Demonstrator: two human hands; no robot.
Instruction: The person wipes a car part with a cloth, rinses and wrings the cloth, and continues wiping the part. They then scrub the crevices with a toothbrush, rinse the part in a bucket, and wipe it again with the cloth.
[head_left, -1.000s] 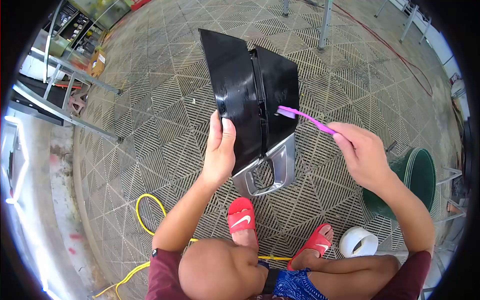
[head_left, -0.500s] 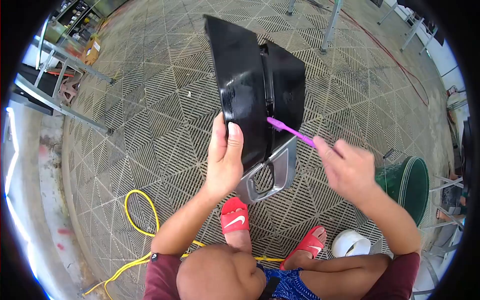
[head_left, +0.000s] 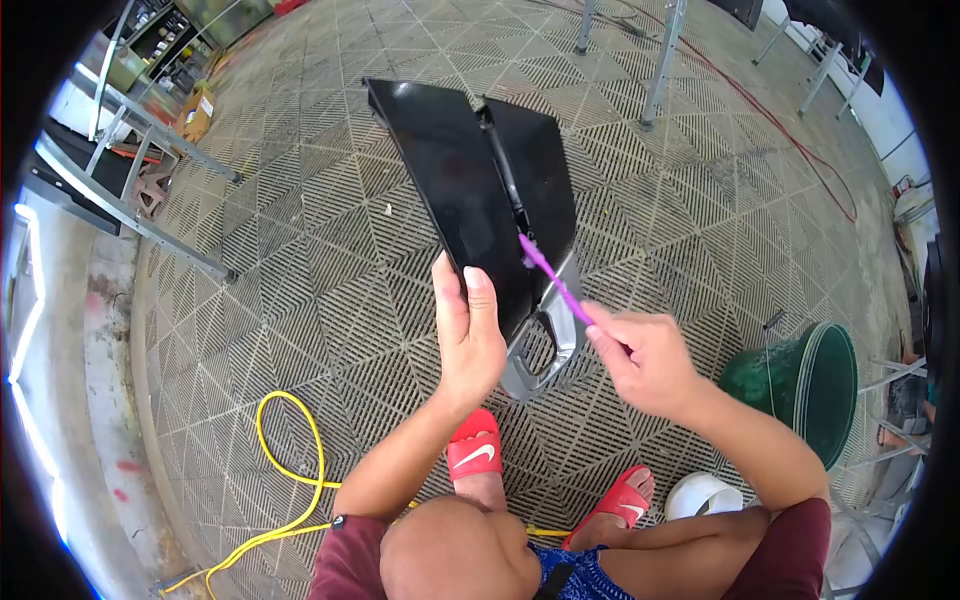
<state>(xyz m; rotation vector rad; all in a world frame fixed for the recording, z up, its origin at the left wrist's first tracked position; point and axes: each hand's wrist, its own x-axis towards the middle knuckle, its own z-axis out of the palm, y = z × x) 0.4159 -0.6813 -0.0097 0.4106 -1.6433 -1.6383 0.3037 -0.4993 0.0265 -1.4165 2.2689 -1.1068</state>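
A glossy black panel (head_left: 430, 165), which looks like a vehicle trim part, is held up at a tilt before me. A deep groove runs along it, and a grey end piece (head_left: 566, 345) with an oval opening forms its lower end. My left hand (head_left: 470, 335) grips the panel's lower left edge, thumb on the face, the other fingers partly hidden behind. A purple toothbrush (head_left: 562, 290) is pinched in my right hand (head_left: 640, 360). Its bristle head lies at the groove, close to the panel's middle.
A green bucket (head_left: 780, 375) lies tipped at the right, near a white round container (head_left: 703, 494). Yellow hose (head_left: 320, 440) loops over the slatted floor at lower left. Metal stands (head_left: 665, 60) rise at the back; a red hose (head_left: 770, 105) trails at right.
The panel has swung its top leftward and sits lower in view. My right hand has moved left and down, and the toothbrush is now angled more steeply along the groove.
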